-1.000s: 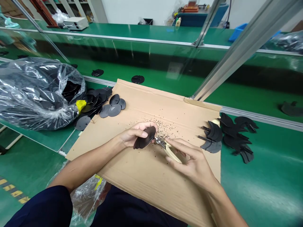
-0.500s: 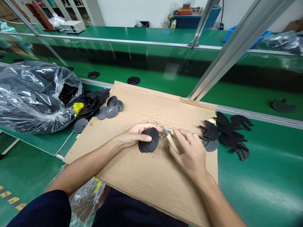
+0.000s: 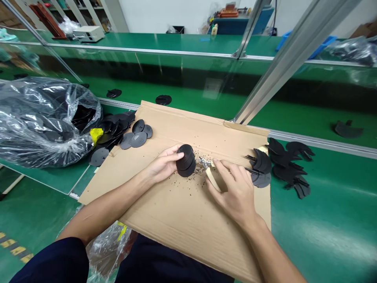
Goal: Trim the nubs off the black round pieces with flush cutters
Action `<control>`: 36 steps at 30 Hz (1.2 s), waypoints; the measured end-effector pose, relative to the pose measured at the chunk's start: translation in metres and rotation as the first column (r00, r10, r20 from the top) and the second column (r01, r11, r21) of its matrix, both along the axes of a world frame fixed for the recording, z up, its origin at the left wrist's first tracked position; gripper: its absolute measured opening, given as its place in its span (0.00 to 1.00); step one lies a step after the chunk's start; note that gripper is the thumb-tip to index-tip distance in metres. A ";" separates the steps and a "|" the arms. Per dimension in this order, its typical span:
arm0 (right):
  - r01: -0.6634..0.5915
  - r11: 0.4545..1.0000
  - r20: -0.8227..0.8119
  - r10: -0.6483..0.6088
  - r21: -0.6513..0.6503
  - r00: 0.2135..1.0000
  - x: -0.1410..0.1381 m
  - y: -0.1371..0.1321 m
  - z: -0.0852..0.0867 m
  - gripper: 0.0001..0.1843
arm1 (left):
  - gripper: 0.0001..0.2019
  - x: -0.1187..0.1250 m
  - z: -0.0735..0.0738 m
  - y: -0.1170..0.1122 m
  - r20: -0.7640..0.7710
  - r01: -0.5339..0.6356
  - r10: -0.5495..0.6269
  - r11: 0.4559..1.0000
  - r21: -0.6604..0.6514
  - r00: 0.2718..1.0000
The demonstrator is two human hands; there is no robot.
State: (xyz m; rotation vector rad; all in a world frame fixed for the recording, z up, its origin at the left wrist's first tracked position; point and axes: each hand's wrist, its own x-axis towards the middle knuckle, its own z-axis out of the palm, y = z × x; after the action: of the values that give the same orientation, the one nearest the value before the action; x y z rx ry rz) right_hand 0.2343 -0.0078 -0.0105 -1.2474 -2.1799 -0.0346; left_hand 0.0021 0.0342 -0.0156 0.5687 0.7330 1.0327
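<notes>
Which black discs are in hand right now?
The small stack of black discs gripped by the left hand over the cardboard, beside the cutters in the right hand. The other discs lie loose at its far-left corner.

A cardboard sheet [image 3: 182,220] lies on the worktop [image 3: 324,228], in front of a slanting metal post [image 3: 279,59]. Left of it sits a plastic bag [image 3: 38,118], with loose discs [image 3: 118,125] between bag and sheet, a few on the sheet's far left corner. Cut pieces [image 3: 288,169] lie off its right edge. Over the sheet's middle, the left hand [image 3: 160,167] holds a stack of discs [image 3: 186,160]. The right hand [image 3: 235,192], with cutters [image 3: 210,173], is just right of it.
</notes>
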 end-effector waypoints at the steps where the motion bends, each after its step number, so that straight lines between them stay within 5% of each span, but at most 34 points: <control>1: -0.019 1.000 -0.023 0.019 -0.004 1.000 -0.001 -0.001 0.000 0.28 | 0.12 0.000 0.000 0.000 0.013 -0.013 0.013 1.000 -0.009 1.000; 6: -0.074 0.997 -0.108 0.074 0.001 0.991 -0.004 -0.005 0.000 0.30 | 0.19 -0.001 0.000 0.000 0.044 0.024 -0.021 0.997 -0.069 0.999; 22: -0.133 0.991 -0.022 0.133 0.004 0.991 -0.004 -0.005 -0.004 0.25 | 0.08 0.000 -0.005 -0.005 0.104 0.124 -0.107 0.978 -0.169 0.989; 36: -0.185 0.982 -0.129 0.181 -0.022 0.975 -0.004 -0.005 -0.005 0.22 | 0.02 0.009 -0.002 -0.009 0.088 0.043 -0.021 0.965 -0.258 0.996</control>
State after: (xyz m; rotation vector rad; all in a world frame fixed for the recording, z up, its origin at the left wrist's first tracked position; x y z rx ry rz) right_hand 0.2299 -0.0128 -0.0156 -1.0324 -2.1829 0.1530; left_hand 0.0110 0.0248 -0.0173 0.3073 0.7670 0.9079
